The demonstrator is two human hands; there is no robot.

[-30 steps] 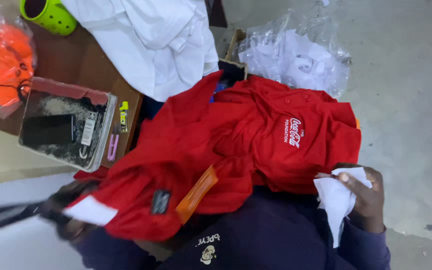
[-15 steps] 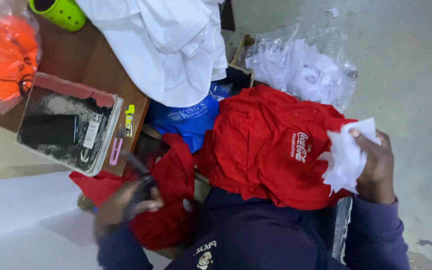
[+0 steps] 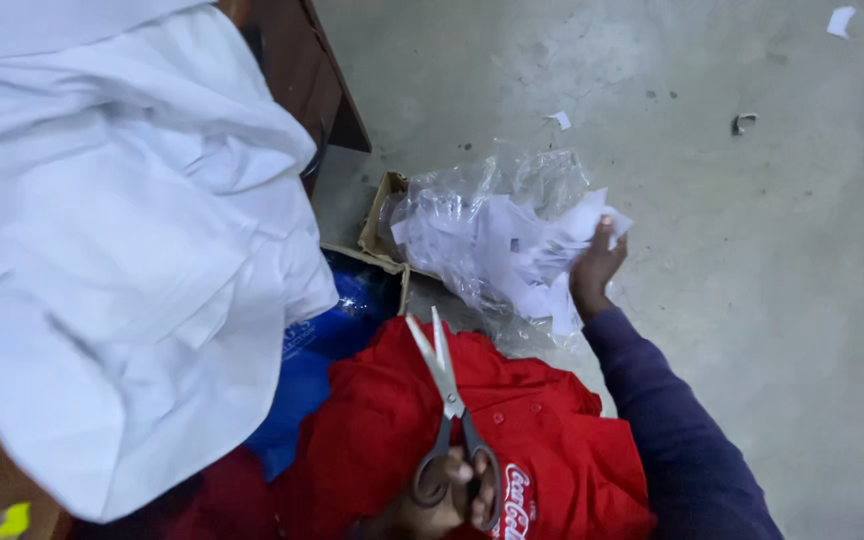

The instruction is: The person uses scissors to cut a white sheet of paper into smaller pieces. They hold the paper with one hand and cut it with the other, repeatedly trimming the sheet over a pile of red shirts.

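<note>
Nearest you, your left hand is gripping the scissors, fingers clamped through the handle loops, blades slightly apart and pointing away over the red shirt in your lap. Left of that, a blue garment is lying under the white cloth draping off the surface. Farther right, your right hand is pressing white paper scraps into the clear plastic bag on the floor, fingers closed on the paper.

Left hand cut off by bottom edge, I only see fingers in the scissors handles. Right hand half buried in clear plastic bag; fingertips not visible. White garment runs off top and left. Blue fabric mostly covered.
</note>
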